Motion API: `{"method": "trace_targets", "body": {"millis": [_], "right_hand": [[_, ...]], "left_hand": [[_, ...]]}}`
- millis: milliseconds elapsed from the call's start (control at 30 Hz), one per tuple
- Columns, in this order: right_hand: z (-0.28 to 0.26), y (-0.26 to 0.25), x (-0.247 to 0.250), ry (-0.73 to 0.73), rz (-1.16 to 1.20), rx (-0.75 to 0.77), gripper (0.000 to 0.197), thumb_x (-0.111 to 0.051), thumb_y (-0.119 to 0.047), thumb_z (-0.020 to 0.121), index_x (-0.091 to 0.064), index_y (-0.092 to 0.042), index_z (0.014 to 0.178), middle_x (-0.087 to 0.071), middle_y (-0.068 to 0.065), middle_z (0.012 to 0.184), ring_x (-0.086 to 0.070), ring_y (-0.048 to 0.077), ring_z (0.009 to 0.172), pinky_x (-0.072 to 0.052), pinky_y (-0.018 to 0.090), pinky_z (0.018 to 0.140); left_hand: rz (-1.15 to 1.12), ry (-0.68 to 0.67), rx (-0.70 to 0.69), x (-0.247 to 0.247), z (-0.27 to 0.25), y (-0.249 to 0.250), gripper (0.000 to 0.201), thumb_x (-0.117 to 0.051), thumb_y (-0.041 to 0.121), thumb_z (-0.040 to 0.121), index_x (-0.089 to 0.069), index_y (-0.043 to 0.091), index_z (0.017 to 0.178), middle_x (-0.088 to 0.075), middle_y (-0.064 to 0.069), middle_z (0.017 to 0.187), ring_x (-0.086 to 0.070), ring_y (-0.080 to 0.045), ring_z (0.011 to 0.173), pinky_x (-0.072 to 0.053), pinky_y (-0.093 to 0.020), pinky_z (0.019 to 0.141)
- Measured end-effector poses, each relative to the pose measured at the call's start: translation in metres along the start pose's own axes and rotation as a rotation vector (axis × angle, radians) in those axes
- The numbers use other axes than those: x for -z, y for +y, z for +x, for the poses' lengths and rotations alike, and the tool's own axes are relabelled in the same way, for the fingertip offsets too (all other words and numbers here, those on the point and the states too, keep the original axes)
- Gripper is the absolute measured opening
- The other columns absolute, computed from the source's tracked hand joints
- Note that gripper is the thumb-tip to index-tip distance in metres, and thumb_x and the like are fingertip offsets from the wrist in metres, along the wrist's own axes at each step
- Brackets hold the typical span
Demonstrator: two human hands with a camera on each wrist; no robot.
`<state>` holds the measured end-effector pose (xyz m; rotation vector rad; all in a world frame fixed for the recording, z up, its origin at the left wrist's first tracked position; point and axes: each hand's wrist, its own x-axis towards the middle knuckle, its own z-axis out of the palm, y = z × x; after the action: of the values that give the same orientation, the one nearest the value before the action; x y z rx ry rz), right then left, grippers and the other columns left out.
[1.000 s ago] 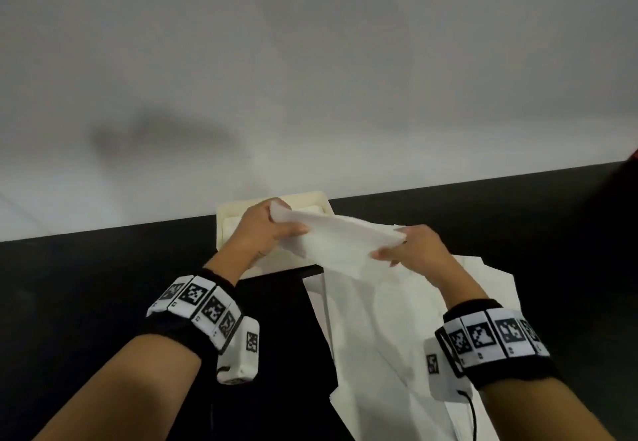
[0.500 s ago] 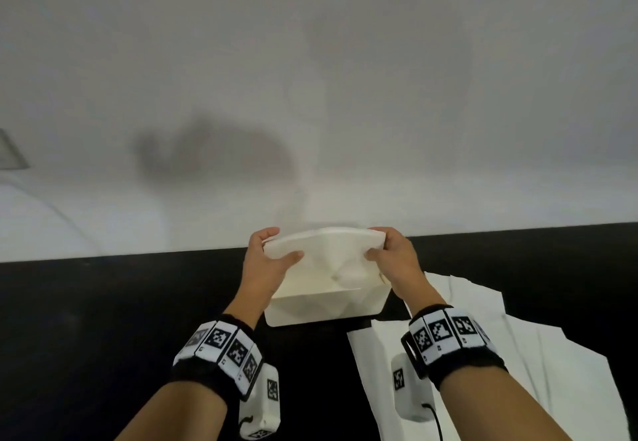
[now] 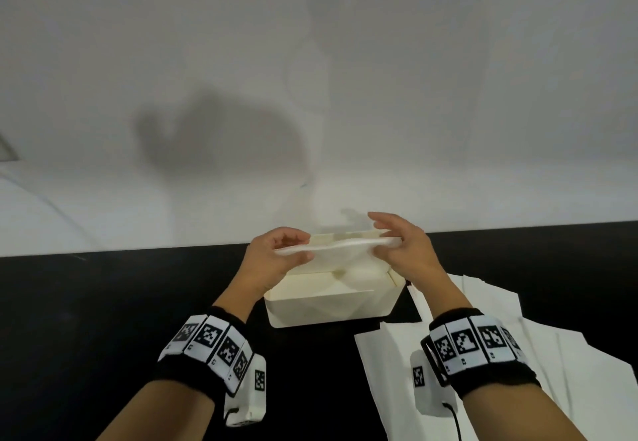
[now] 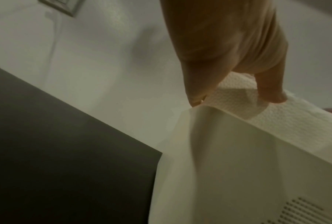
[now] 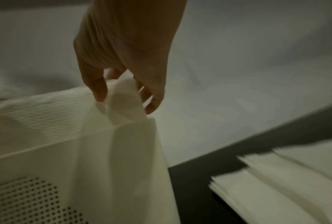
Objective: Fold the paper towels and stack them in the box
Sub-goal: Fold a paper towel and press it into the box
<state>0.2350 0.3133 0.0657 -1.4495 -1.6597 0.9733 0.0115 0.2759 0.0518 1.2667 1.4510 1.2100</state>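
A cream box [image 3: 328, 309] stands open on the black table by the wall. Just above its opening a folded white paper towel [image 3: 340, 249] is stretched flat between my hands. My left hand [image 3: 286, 251] pinches its left end and my right hand [image 3: 390, 244] pinches its right end. The left wrist view shows my thumb and fingers on the embossed towel [image 4: 287, 118] over the box rim [image 4: 237, 119]. In the right wrist view, my fingers hold the towel's corner [image 5: 123, 100] above the box wall [image 5: 46, 163]. Pale folded towels lie inside the box [image 3: 359, 273].
Several unfolded paper towels [image 3: 483, 354] lie spread on the black table [image 3: 103, 320] to the right of the box, seen also as loose sheets [image 5: 285, 181] in the right wrist view. A white wall [image 3: 310, 95] rises right behind the box.
Both hands carried the folded towel from over the loose sheets to above the box and levelled it out flat over the opening.
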Motion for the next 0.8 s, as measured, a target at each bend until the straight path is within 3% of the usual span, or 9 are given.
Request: {"method": "trace_targets", "body": {"millis": [133, 233, 333, 433, 500, 567, 633, 700, 800], "right_hand": [[0.000, -0.016, -0.014, -0.116, -0.480, 0.128, 0.042, -0.059, -0.011, 0.086, -0.061, -0.031, 0.123, -0.057, -0.003, 0.128, -0.053, 0.015, 0.117, -0.041, 0.024, 0.099], [0.002, -0.015, -0.011, -0.117, -0.502, -0.012, 0.038, -0.056, -0.012, 0.087, -0.063, -0.028, 0.121, -0.061, -0.002, 0.124, -0.061, 0.017, 0.096, -0.048, 0.022, 0.085], [0.003, -0.011, -0.001, -0.113, -0.425, -0.109, 0.030, -0.062, -0.014, 0.087, -0.066, -0.019, 0.116, -0.064, 0.001, 0.113, -0.058, 0.015, 0.087, -0.044, 0.019, 0.072], [0.003, -0.013, 0.008, -0.026, -0.247, -0.095, 0.019, -0.067, -0.018, 0.086, -0.070, -0.017, 0.104, -0.065, 0.001, 0.094, -0.059, 0.015, 0.085, -0.044, 0.016, 0.066], [0.003, -0.013, 0.012, 0.037, -0.122, -0.108, 0.017, -0.068, -0.020, 0.084, -0.070, -0.018, 0.101, -0.067, 0.004, 0.094, -0.059, 0.016, 0.083, -0.047, 0.020, 0.068], [0.003, -0.014, 0.012, 0.060, -0.108, -0.107, 0.017, -0.068, -0.023, 0.084, -0.070, -0.020, 0.101, -0.068, 0.004, 0.095, -0.062, 0.017, 0.085, -0.050, 0.023, 0.074], [0.000, -0.022, 0.009, 0.054, -0.145, -0.039, 0.014, -0.067, -0.023, 0.085, -0.071, -0.021, 0.099, -0.065, -0.004, 0.086, -0.060, 0.011, 0.079, -0.047, 0.016, 0.072], [-0.005, -0.036, 0.004, 0.030, -0.217, 0.089, 0.012, -0.067, -0.019, 0.086, -0.073, -0.020, 0.096, -0.060, -0.014, 0.077, -0.053, 0.000, 0.068, -0.040, 0.003, 0.064], [-0.012, -0.052, -0.002, 0.020, -0.177, 0.225, 0.017, -0.070, -0.015, 0.083, -0.073, -0.019, 0.099, -0.060, -0.015, 0.081, -0.054, 0.000, 0.072, -0.038, -0.001, 0.064]], "left_hand": [[0.143, -0.020, 0.016, -0.002, 0.003, 0.004, 0.017, -0.077, 0.013, 0.076, -0.069, 0.028, 0.078, -0.063, 0.017, 0.090, -0.055, 0.002, 0.087, -0.042, -0.009, 0.074], [0.252, -0.024, 0.028, 0.004, 0.004, 0.005, 0.013, -0.075, 0.015, 0.078, -0.071, 0.022, 0.089, -0.062, 0.016, 0.091, -0.052, 0.004, 0.088, -0.037, -0.004, 0.074], [0.435, -0.078, 0.030, 0.011, 0.003, 0.005, 0.025, -0.075, 0.013, 0.078, -0.071, 0.018, 0.102, -0.061, 0.011, 0.097, -0.052, -0.002, 0.096, -0.038, -0.012, 0.084], [0.404, -0.017, 0.004, 0.016, 0.003, 0.013, 0.018, -0.075, 0.014, 0.078, -0.069, 0.022, 0.092, -0.061, 0.015, 0.089, -0.055, -0.002, 0.085, -0.041, -0.009, 0.072], [0.377, 0.027, -0.017, 0.017, 0.004, 0.019, 0.014, -0.074, 0.016, 0.078, -0.068, 0.023, 0.088, -0.060, 0.016, 0.086, -0.054, 0.000, 0.082, -0.040, -0.009, 0.068], [0.546, 0.005, -0.041, 0.014, 0.004, 0.025, 0.018, -0.071, 0.021, 0.081, -0.068, 0.023, 0.099, -0.062, 0.012, 0.093, -0.054, -0.006, 0.088, -0.041, -0.016, 0.078], [0.842, -0.057, -0.128, 0.007, 0.005, 0.029, 0.035, -0.069, 0.031, 0.081, -0.061, 0.026, 0.115, -0.063, 0.008, 0.103, -0.050, -0.009, 0.092, -0.038, -0.024, 0.093], [0.963, -0.101, -0.226, -0.006, 0.007, 0.034, 0.046, -0.069, 0.037, 0.078, -0.056, 0.031, 0.122, -0.063, 0.006, 0.103, -0.045, -0.011, 0.089, -0.031, -0.029, 0.101], [0.757, -0.083, -0.260, -0.027, 0.006, 0.048, 0.024, -0.070, 0.027, 0.079, -0.067, 0.027, 0.103, -0.066, 0.005, 0.085, -0.055, -0.017, 0.080, -0.041, -0.021, 0.081]]}}
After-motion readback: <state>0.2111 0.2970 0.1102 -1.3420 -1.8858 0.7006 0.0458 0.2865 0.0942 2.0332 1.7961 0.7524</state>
